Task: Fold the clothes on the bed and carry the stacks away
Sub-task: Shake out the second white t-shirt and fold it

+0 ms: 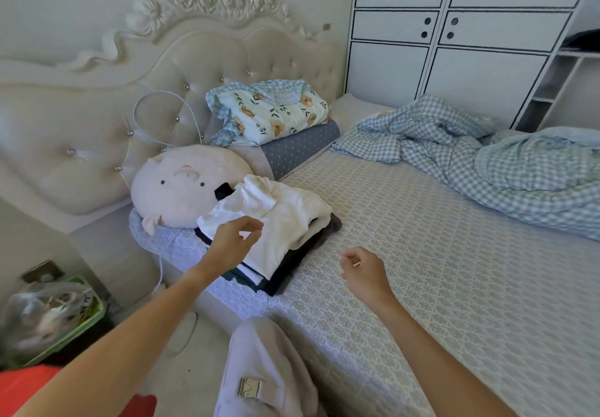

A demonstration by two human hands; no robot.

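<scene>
One stack of folded white and dark clothes (285, 238) lies by the bed's near edge, long axis running away from us. Our left hand (232, 243) hovers over it, loosely open and empty; our right hand (363, 270), half-curled and empty, waits just right of the stack.

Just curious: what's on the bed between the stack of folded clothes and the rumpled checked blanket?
Nothing: in the head view, only bare patterned mattress cover lies between the stack and the blanket.
</scene>
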